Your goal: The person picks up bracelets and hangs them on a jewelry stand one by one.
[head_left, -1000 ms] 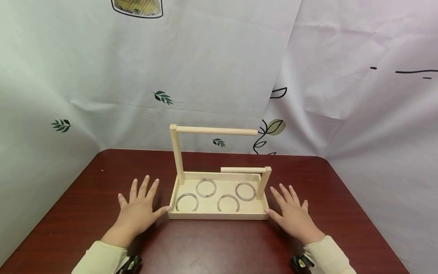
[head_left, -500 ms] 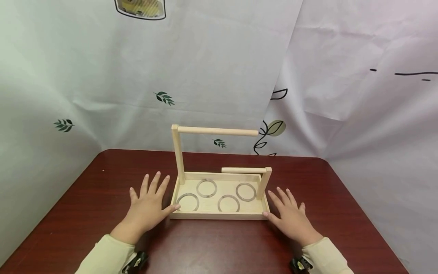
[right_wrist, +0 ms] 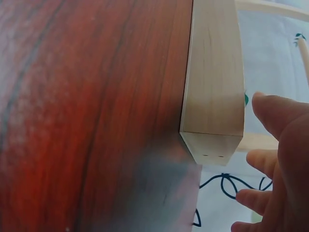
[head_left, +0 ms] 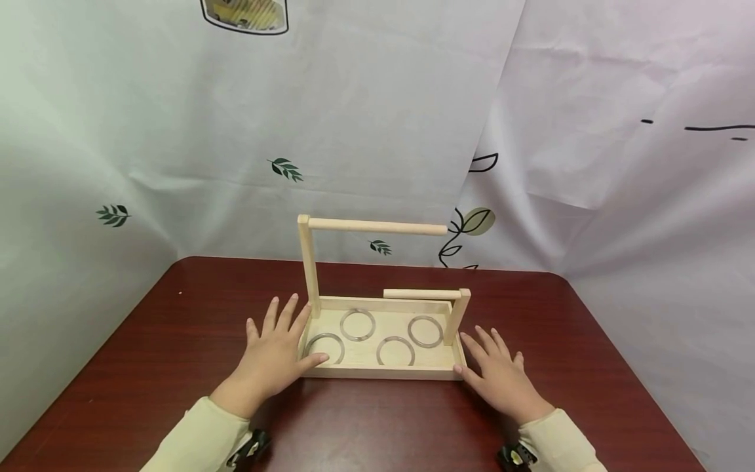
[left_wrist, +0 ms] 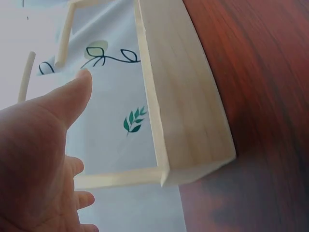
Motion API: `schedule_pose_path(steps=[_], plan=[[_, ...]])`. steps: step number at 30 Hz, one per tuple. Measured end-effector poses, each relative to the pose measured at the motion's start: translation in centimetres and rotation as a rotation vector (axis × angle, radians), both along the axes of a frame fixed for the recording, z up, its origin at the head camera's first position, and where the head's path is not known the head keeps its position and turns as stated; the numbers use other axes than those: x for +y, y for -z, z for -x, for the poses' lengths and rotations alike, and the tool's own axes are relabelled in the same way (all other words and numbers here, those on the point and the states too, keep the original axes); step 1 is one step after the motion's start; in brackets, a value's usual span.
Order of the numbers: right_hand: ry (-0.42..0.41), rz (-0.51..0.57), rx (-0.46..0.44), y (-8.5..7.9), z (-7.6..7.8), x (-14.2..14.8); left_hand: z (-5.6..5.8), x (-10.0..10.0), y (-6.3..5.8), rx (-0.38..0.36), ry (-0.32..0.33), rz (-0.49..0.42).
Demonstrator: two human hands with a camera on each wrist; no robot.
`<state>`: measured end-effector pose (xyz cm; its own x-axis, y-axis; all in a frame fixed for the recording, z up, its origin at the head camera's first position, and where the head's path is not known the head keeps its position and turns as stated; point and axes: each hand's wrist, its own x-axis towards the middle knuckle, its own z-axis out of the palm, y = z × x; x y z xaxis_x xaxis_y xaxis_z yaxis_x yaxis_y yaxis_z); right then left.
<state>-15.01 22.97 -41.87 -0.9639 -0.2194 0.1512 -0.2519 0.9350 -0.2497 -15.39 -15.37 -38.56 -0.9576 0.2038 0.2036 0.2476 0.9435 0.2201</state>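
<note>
Rings (head_left: 374, 325) are fenced in by the wooden tray (head_left: 383, 372); nothing is gripped by left hand (head_left: 270, 357) or right hand (head_left: 500, 377), both spread.

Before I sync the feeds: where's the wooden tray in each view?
Head: lower middle, between the left hand and right hand; wooden tray.
Left wrist: front wall just right of centre, running down from the top edge.
Right wrist: same wall right of centre, also from the top edge.
Shared landmark: red-brown tabletop, right of the wall in left wrist, left in right wrist.
</note>
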Motion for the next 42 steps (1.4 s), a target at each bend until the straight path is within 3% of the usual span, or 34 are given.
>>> schedule_pose_path(steps=[13,29,42], plan=[[-0.006,0.009,-0.021,0.3,0.2,-0.2,0.6,1.8,0.0,0.013,0.081,-0.005],[0.02,0.049,-0.147,0.6,0.2,-0.1,1.6,5.4,-0.2,-0.028,0.195,0.039],[0.03,0.07,-0.251,0.1,0.3,0.1,3.2,7.6,-0.6,-0.067,0.235,0.022]])
